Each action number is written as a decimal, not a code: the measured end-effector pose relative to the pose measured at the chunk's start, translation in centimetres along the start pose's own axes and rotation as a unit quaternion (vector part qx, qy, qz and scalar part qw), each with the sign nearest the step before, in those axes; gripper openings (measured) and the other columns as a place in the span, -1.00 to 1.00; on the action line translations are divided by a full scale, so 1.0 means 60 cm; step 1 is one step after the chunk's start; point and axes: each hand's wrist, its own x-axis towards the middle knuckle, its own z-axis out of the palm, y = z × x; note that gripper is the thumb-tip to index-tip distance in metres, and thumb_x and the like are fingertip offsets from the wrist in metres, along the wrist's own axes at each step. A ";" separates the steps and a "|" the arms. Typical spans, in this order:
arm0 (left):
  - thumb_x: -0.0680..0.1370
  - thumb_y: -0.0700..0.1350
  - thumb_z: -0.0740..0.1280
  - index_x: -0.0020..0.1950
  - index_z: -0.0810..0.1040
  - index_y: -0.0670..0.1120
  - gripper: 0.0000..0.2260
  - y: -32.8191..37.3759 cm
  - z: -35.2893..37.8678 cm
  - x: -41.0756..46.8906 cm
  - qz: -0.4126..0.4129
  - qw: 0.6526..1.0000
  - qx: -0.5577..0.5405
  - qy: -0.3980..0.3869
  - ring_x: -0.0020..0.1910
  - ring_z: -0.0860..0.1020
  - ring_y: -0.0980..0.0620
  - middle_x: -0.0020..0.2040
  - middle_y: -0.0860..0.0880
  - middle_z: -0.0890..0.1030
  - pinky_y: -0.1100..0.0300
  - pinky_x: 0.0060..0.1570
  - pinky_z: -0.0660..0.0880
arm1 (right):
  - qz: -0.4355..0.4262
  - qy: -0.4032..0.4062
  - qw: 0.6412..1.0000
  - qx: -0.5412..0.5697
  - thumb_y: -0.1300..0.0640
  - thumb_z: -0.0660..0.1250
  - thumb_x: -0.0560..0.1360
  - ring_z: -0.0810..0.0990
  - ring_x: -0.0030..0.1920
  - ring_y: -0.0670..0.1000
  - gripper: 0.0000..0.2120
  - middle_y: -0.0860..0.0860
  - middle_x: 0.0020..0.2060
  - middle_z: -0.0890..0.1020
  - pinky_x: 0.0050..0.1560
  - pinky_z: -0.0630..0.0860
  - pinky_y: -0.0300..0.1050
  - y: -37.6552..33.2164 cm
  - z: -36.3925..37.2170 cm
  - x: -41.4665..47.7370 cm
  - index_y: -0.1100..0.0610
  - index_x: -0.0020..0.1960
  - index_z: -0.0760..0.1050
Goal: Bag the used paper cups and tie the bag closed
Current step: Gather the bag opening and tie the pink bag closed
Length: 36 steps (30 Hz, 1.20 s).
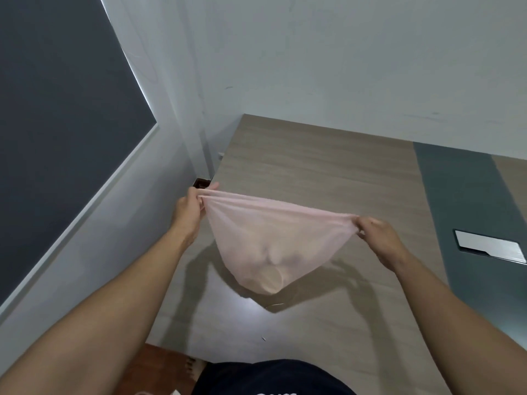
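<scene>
Your left hand (189, 208) and your right hand (373, 233) are each pinched tight on a gathered corner of the thin pink bag (265, 243), and you are holding them well apart, so the bag's mouth is drawn into a taut band running straight from one hand to the other. That band is the long line that matters: it lies side to side between your hands, with the left end a little farther from you than the right. The belly of the bag hangs below that line, about midway between your hands, above the wooden table (328, 166) and casting a shadow on it. Through the plastic you can make out the pale rounded shapes of the paper cups (269, 276) sitting in the lowest part; how many there are cannot be told. No loose cups show on the table, so the bagging looks finished and the tie is what remains. Judging from this hold, the two corners must come toward each other and cross above the hanging load; neither hand is clearly nearer to it.
</scene>
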 end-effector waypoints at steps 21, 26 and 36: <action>0.65 0.32 0.40 0.51 0.61 0.30 -0.57 0.054 0.137 -0.103 0.197 0.883 0.314 -0.287 0.45 0.53 0.33 0.40 0.28 0.62 0.34 0.36 0.45 | 0.032 -0.173 0.839 0.515 -0.11 0.25 0.74 0.28 -0.36 -0.06 -0.58 -0.07 -0.30 0.38 -0.23 0.28 -0.19 -0.140 0.070 -0.032 -0.01 -0.24 0.26; 0.65 0.23 0.45 0.32 0.75 0.25 -0.73 0.028 0.158 -0.124 0.313 0.713 0.531 -0.334 0.03 0.71 0.24 0.18 0.28 0.77 0.33 -0.13 0.46 | -0.010 -0.149 0.878 0.455 -0.15 0.27 0.73 0.30 -0.40 -0.06 -0.64 -0.03 -0.18 0.49 -0.27 0.36 -0.19 -0.163 0.094 -0.043 0.02 -0.17 0.45; 0.77 0.13 0.20 0.24 0.76 0.12 -0.67 0.008 0.182 -0.152 0.305 0.754 0.496 -0.302 -0.37 0.50 0.15 -0.30 0.09 0.63 0.08 -0.27 0.45 | -0.091 -0.115 0.963 0.228 -0.18 0.41 0.64 0.65 -0.15 0.04 -0.57 0.10 -0.13 0.66 -0.04 0.64 0.05 -0.180 0.124 -0.083 0.22 -0.01 0.68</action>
